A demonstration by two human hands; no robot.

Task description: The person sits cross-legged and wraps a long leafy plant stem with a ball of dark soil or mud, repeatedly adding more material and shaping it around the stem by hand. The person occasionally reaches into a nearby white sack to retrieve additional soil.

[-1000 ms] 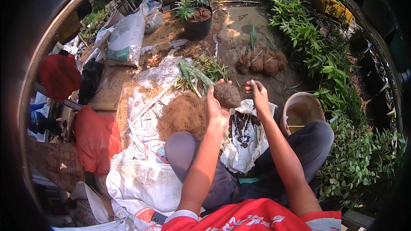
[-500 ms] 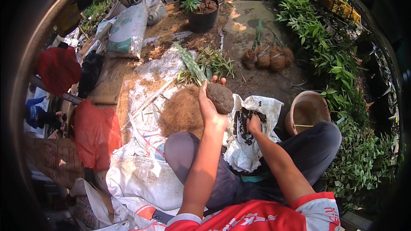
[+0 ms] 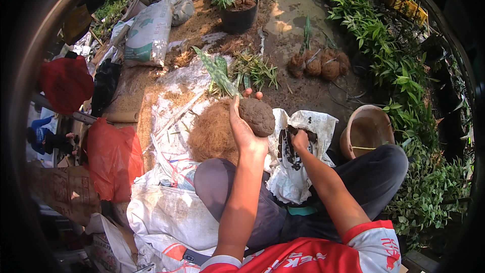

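Observation:
My left hand [image 3: 247, 134] is closed around a rounded ball of brown mud [image 3: 258, 117], held up over my lap. Mottled green leaves of a snake plant [image 3: 216, 72] rise from behind that hand, leaning to the left; where they enter the ball is hidden. My right hand [image 3: 300, 141] reaches into an opened white sack [image 3: 321, 121] between my legs, its fingers curled into dark wet soil [image 3: 288, 152]. The fingertips are partly hidden there. Just left of the mud ball lies a heap of brown coconut fibre [image 3: 212, 130].
Several fibre-wrapped balls [image 3: 330, 69] with leaves sit farther ahead. A clay-coloured pot [image 3: 366, 132] stands by my right knee, below green plants [image 3: 374, 45]. Cut leaves [image 3: 257, 73], a black potted plant [image 3: 239, 18] and a red plastic bag [image 3: 113, 154] lie around.
The snake plant leaves and mud ball have tipped a little to the left. My right hand has shifted slightly in the soil, and the whole view has moved a little.

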